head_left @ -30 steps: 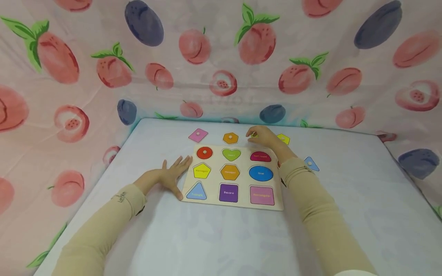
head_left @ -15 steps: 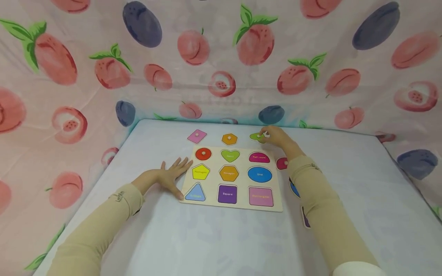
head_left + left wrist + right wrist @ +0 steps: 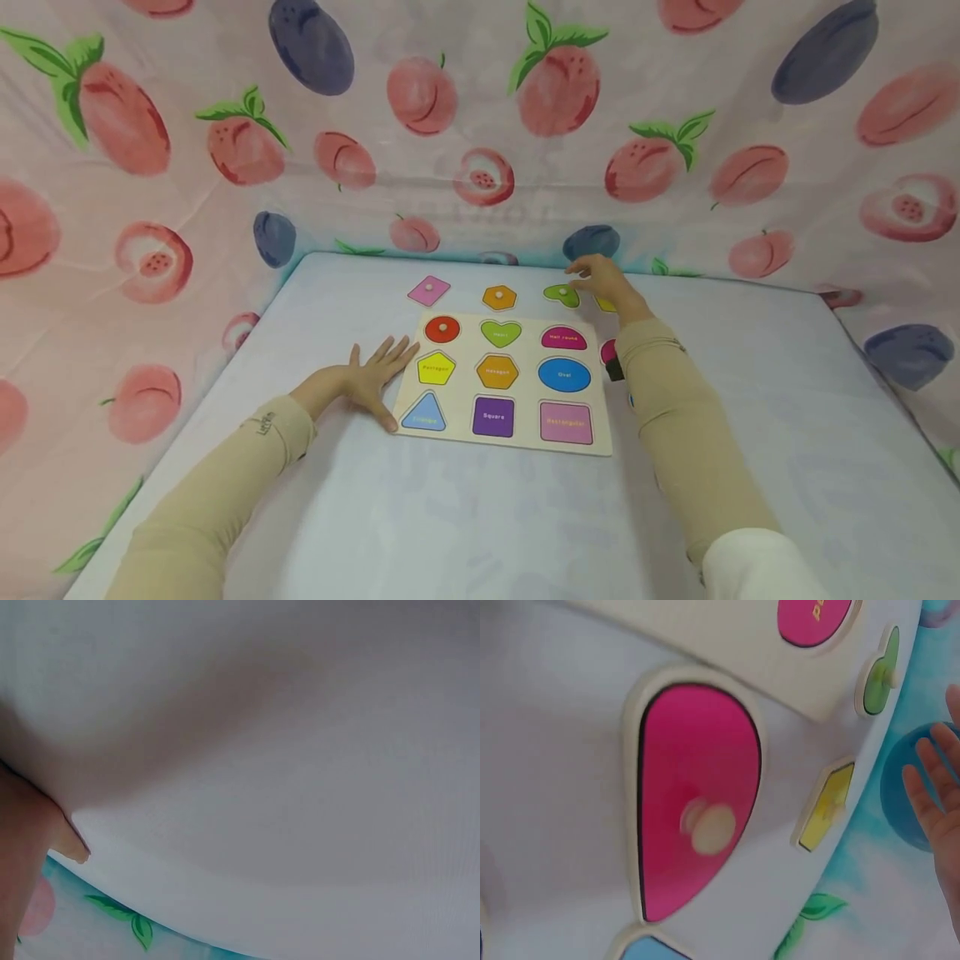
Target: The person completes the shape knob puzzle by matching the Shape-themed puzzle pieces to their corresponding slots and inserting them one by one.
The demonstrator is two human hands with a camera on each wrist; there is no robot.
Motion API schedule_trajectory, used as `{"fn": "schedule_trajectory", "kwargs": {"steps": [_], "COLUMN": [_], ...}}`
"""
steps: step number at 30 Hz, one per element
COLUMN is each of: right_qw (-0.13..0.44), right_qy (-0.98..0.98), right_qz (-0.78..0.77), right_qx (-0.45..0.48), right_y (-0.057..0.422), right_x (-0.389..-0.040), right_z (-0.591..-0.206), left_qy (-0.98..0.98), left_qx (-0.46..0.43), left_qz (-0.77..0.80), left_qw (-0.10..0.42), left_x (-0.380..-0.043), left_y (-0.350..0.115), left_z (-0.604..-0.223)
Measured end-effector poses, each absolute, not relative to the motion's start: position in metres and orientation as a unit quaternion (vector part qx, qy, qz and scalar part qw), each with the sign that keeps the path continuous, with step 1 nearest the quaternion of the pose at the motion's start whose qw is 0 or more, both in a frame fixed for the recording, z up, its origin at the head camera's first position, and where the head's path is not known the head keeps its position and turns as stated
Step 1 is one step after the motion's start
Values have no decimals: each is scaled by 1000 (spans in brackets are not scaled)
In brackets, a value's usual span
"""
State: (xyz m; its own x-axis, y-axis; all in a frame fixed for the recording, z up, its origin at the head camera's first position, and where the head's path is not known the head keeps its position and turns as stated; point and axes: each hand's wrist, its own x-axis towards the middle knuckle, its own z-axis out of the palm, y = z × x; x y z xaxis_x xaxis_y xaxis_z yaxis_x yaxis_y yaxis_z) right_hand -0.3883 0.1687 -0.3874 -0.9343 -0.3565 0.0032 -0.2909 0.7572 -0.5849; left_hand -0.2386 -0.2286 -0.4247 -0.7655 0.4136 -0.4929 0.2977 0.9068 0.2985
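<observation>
My left hand (image 3: 369, 387) lies with fingers spread against the left edge of a wooden shape puzzle board (image 3: 457, 437). Its thumb touches the board's lower left corner. In the left wrist view only part of that hand (image 3: 30, 832) shows. My right hand (image 3: 606, 282) hovers beyond the board, fingers loosely extended and holding nothing. Just left of its fingertips lies a green heart puzzle piece (image 3: 555, 292) with a knob. A yellow piece (image 3: 604, 305) is partly hidden by this hand. The right wrist view shows the hand (image 3: 945, 787) apart from the pieces.
A pink piece (image 3: 429, 291) and an orange hexagon piece (image 3: 499, 297) lie behind the board. A red round piece (image 3: 442, 329) with a knob sits in the board. Right of the board, a magenta half-round piece (image 3: 694, 772) and a blue piece (image 3: 652, 949) lie on the white table.
My right hand was at the green heart piece's knob half a second ago. It has since come off the piece and lifted slightly up and right. The left hand has stayed still.
</observation>
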Motion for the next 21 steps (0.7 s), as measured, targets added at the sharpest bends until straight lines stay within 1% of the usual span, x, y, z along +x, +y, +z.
{"fn": "schedule_trajectory", "kwargs": {"steps": [7, 15, 21], "right_qw": [80, 76, 52], "right_qy": [945, 943, 944], "right_qz": [-264, -267, -255], "right_qx": [-173, -182, -202], "right_y": [165, 165, 163], "right_x": [-400, -404, -403], "right_z": [-398, -409, -413], "left_qy": [935, 939, 938], "left_qx": [196, 186, 183], "left_qz": [102, 89, 90], "left_qw": [278, 276, 279], "left_x": [-238, -238, -237], "left_y": [-229, -228, -226], "left_z": [-426, -426, -422]}}
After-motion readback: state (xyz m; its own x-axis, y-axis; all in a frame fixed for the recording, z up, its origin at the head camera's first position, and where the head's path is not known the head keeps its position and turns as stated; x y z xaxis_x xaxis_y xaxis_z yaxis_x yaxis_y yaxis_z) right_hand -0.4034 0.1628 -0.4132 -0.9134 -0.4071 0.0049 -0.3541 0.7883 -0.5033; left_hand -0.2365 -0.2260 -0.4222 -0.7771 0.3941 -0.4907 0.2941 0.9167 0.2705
